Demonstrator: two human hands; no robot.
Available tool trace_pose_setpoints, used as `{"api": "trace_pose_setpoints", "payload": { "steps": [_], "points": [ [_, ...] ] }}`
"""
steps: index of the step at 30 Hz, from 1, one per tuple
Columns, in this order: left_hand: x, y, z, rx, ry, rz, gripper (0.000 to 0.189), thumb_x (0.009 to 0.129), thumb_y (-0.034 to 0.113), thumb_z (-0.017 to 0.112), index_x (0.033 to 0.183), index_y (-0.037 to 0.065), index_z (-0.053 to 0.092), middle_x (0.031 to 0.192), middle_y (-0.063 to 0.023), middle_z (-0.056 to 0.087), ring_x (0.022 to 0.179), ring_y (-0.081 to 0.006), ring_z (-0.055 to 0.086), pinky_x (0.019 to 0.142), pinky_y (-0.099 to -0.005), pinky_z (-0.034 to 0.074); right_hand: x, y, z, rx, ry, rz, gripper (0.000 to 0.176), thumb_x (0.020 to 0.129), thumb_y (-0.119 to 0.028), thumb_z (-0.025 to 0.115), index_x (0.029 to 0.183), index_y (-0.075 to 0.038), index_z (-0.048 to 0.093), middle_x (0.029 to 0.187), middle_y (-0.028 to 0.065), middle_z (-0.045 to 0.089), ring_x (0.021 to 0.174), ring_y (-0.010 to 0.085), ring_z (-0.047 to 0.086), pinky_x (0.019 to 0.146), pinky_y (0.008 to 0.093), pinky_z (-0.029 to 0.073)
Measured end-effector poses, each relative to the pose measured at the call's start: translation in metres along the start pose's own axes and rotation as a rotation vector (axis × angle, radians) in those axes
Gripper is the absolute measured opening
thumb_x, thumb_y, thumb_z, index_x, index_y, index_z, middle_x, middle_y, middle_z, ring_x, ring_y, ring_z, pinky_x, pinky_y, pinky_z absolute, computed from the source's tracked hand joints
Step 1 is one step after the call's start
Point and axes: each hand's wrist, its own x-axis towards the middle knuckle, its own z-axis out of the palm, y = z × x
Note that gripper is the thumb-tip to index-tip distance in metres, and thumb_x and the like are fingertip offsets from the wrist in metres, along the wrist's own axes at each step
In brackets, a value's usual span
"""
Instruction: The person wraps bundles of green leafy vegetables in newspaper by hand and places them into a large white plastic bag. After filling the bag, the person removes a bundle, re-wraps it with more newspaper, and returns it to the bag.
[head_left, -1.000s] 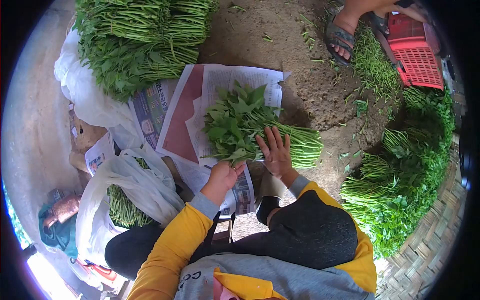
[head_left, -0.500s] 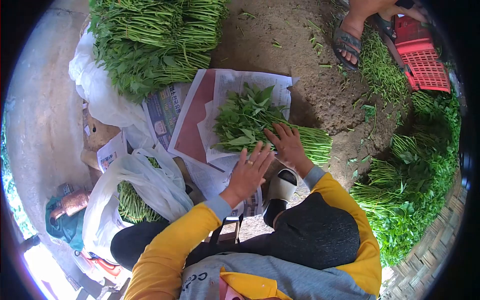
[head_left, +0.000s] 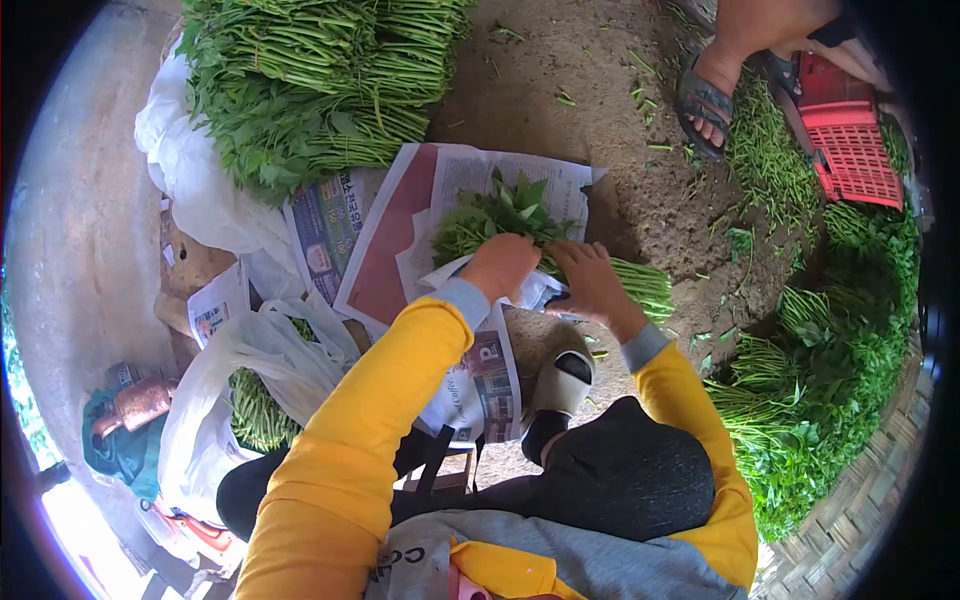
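A bunch of leafy green stems [head_left: 515, 208] lies on a sheet of newspaper [head_left: 470, 170], leaves to the left and cut ends to the right. My left hand [head_left: 500, 268] is closed on the near edge of the newspaper, which is folded up over part of the bunch. Just right of it, my right hand [head_left: 595, 285] grips the stems from above, its thumb at the folded paper edge. More newspaper [head_left: 480, 375] hangs toward my knees. The paper and my hands hide the middle of the bunch.
A large stack of tied greens [head_left: 330, 80] stands at upper left beside white plastic [head_left: 200, 180]. Near my left knee, a plastic bag [head_left: 200, 400] holds more stems. Loose greens [head_left: 790, 420] lie at right, near a red crate [head_left: 850, 150] and another person's sandalled foot [head_left: 708, 105].
My left hand, open in the air before, has moved forward and closed on the newspaper's near edge, lifting it over the bunch. My right hand has stayed at the stems, with its fingers now curled.
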Motion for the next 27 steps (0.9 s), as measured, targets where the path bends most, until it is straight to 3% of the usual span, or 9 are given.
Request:
{"api": "trace_pose_setpoints", "payload": {
  "steps": [3, 8, 11, 14, 15, 18, 21, 24, 27],
  "points": [
    [0.010, -0.015, -0.004, -0.141, -0.056, 0.034, 0.053, 0.044, 0.031, 0.087, 0.086, 0.004, 0.069, 0.087, -0.0147, 0.066, 0.082, -0.0341, 0.065, 0.077, -0.0430, 0.053, -0.019, -0.022, 0.018, -0.106, 0.212, -0.055, 0.077, 0.067, -0.030, 0.075, 0.135, -0.010, 0.044, 0.142, 0.0128, 0.039, 0.135, 0.0315, 0.032, 0.106, 0.0587, 0.023],
    [0.017, -0.019, -0.022, -0.158, -0.099, 0.058, 0.057, 0.041, 0.033, 0.087, 0.086, 0.002, 0.069, 0.084, -0.0177, 0.067, 0.083, -0.0357, 0.066, 0.077, -0.0420, 0.052, -0.036, -0.043, 0.052, -0.260, 0.242, -0.069, 0.081, 0.068, -0.024, 0.070, 0.140, -0.007, 0.037, 0.149, 0.0128, 0.031, 0.141, 0.0322, 0.024, 0.109, 0.0601, 0.012],
    [0.026, -0.030, -0.019, -0.191, -0.123, 0.056, 0.061, 0.039, 0.036, 0.087, 0.086, 0.001, 0.069, 0.082, -0.0194, 0.067, 0.082, -0.0373, 0.066, 0.077, -0.0424, 0.052, -0.026, -0.030, 0.063, -0.294, 0.298, -0.070, 0.078, 0.069, -0.023, 0.068, 0.140, -0.009, 0.037, 0.149, 0.0122, 0.032, 0.139, 0.0316, 0.028, 0.108, 0.0588, 0.015],
    [0.034, -0.037, -0.022, -0.236, -0.143, 0.055, 0.064, 0.038, 0.038, 0.087, 0.085, -0.001, 0.068, 0.081, -0.0206, 0.067, 0.083, -0.0383, 0.065, 0.077, -0.0427, 0.051, -0.016, -0.023, 0.063, -0.251, 0.339, -0.063, 0.061, 0.083, -0.019, 0.053, 0.141, -0.013, 0.034, 0.152, 0.0090, 0.028, 0.139, 0.0291, 0.029, 0.104, 0.0573, 0.023],
    [0.034, -0.038, -0.023, -0.253, -0.159, 0.050, 0.065, 0.037, 0.038, 0.087, 0.084, -0.002, 0.068, 0.081, -0.0209, 0.067, 0.083, -0.0386, 0.065, 0.078, -0.0428, 0.051, -0.014, -0.021, 0.062, -0.261, 0.325, -0.059, 0.062, 0.083, -0.020, 0.053, 0.142, -0.014, 0.034, 0.151, 0.0088, 0.029, 0.138, 0.0287, 0.030, 0.104, 0.0565, 0.024],
    [0.030, -0.040, -0.019, -0.309, -0.090, 0.061, 0.074, 0.039, 0.037, 0.087, 0.097, -0.003, 0.065, 0.088, -0.0220, 0.066, 0.088, -0.0392, 0.064, 0.080, -0.0423, 0.050, -0.010, -0.019, 0.058, -0.310, 0.323, -0.062, 0.065, 0.080, -0.020, 0.056, 0.141, -0.015, 0.033, 0.148, 0.0083, 0.033, 0.135, 0.0271, 0.035, 0.102, 0.0544, 0.025],
    [0.017, -0.026, -0.028, -0.329, -0.088, -0.045, 0.090, 0.042, 0.036, 0.088, 0.117, -0.001, 0.057, 0.109, -0.0203, 0.063, 0.105, -0.0362, 0.058, 0.090, -0.0426, 0.045, -0.008, -0.017, 0.058, -0.364, 0.362, -0.070, 0.067, 0.076, -0.019, 0.060, 0.139, -0.015, 0.035, 0.144, 0.0078, 0.039, 0.131, 0.0253, 0.040, 0.101, 0.0533, 0.026],
    [0.002, -0.009, -0.040, -0.005, 0.162, 0.061, 0.107, 0.045, 0.036, 0.089, 0.136, 0.005, 0.042, 0.131, -0.0168, 0.050, 0.125, -0.0336, 0.045, 0.103, -0.0469, 0.035, -0.007, -0.017, 0.057, -0.316, 0.344, -0.048, 0.061, 0.079, -0.019, 0.057, 0.137, -0.015, 0.038, 0.142, 0.0080, 0.041, 0.132, 0.0255, 0.039, 0.101, 0.0534, 0.027],
    [0.000, 0.004, -0.043, -0.019, 0.214, 0.167, 0.114, 0.046, 0.036, 0.088, 0.142, 0.009, 0.033, 0.142, -0.0135, 0.039, 0.133, -0.0320, 0.034, 0.110, -0.0519, 0.024, -0.003, -0.010, 0.058, -0.297, 0.346, -0.040, 0.062, 0.079, -0.025, 0.057, 0.138, -0.015, 0.038, 0.141, 0.0090, 0.041, 0.133, 0.0271, 0.035, 0.102, 0.0547, 0.027]
  ]
}}
